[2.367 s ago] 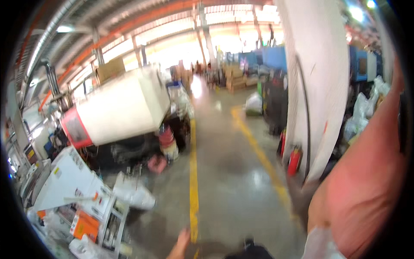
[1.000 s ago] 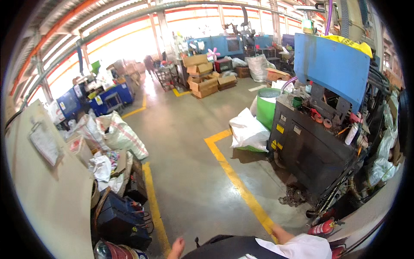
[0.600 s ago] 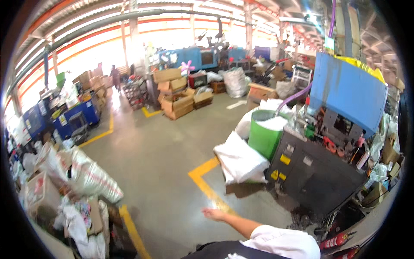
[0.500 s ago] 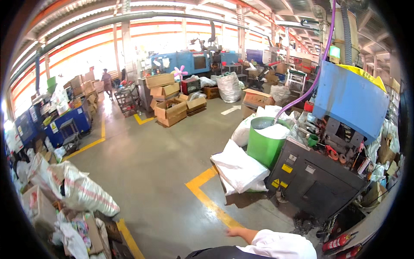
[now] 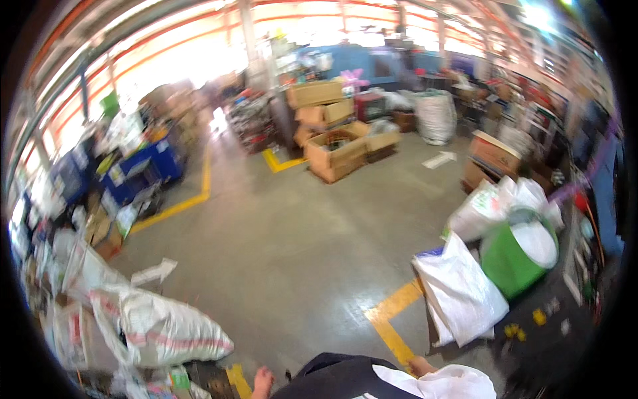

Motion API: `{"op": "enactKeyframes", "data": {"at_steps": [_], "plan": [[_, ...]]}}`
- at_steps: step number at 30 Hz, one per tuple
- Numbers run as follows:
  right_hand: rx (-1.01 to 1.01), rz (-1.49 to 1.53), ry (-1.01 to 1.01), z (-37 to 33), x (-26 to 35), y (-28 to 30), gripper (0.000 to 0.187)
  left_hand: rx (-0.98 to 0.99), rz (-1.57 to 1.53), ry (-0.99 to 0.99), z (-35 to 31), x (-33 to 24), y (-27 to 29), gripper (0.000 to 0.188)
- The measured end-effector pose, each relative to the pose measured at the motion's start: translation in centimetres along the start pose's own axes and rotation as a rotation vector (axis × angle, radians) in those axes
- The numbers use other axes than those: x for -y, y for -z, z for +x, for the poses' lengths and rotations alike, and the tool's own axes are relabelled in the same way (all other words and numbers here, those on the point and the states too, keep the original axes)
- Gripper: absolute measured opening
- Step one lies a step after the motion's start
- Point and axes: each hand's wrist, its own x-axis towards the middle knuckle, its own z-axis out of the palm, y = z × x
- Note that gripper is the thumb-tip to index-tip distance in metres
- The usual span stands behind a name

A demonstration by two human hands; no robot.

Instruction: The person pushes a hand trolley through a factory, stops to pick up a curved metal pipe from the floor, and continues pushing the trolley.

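Note:
Low in the view, my left hand (image 5: 263, 382) shows at the bottom edge, beside a yellow floor line (image 5: 238, 380). It is small and blurred, and how its fingers lie is not clear. My right hand (image 5: 420, 366) hangs at my right side below a white sleeve (image 5: 455, 382), over the end of another yellow line (image 5: 389, 326). Its fingers are smeared, and nothing can be made out in it. Nearest to that hand is a stuffed white woven sack (image 5: 462, 292) on the floor, apart from it. A green tub (image 5: 508, 263) with white material inside stands behind the sack.
Large white sacks with red stripes (image 5: 166, 326) lie at the left. Open cardboard boxes (image 5: 337, 156) stand ahead, near a tall white bulk bag (image 5: 435, 116). A blue machine (image 5: 143, 169) stands at the far left. Grey floor (image 5: 286, 233) runs between them.
My view has swung left, so the boxes, sacks and tub sit farther right in it. My left hand has come into view. The blue-and-black machine has mostly slid out at the right.

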Motion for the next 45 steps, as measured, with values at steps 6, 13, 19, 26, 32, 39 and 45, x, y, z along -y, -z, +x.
{"op": "enactKeyframes", "data": {"at_steps": [6,13,19,26,32,39,45], "plan": [[0.136,-0.559,0.661,21.5,46.6,-22.5,0.038,0.149,0.329,0.258,7.6,0.2,-0.7,0.033],[0.27,-0.294,0.592,45.4,60.8,-35.7,0.035,0.128,0.34,0.335,32.4,-13.9,3.8,0.036],[0.421,-1.009,-0.063,53.8,60.9,-33.4,0.034,-0.117,0.466,0.04,62.8,-31.9,9.9,0.039],[0.245,-0.797,-0.13,71.4,76.3,-42.4,0.026,-0.289,-0.168,-0.466,93.8,-69.3,16.8,0.034],[0.222,-1.506,1.15,94.9,99.3,-61.7,0.021,-0.055,0.344,0.217,100.1,-65.0,17.2,0.033],[0.444,-0.63,0.703,104.6,139.3,-87.3,0.038,-0.01,0.287,0.488,114.5,-71.5,19.4,0.034],[0.511,-1.07,0.325,124.3,138.8,-88.2,0.036,0.045,0.357,0.413,139.9,-86.2,23.8,0.035]]}}
